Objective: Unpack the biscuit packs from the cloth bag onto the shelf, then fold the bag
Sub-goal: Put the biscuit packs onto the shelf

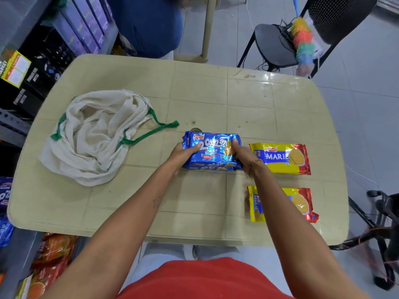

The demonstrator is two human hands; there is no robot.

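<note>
A stack of blue 20-20 biscuit packs rests on the beige plastic table near its middle. My left hand grips the stack's left end and my right hand grips its right end. Two yellow-and-red Marie biscuit packs lie to the right: one beside the blue stack, the other nearer me, partly under my right forearm. The white cloth bag with green handles lies crumpled and slack on the table's left side.
Shelving with dark and purple boxes stands at the left, with more snack packs low at the near left. A person in blue stands beyond the table. A black chair with a colourful duster is at the far right.
</note>
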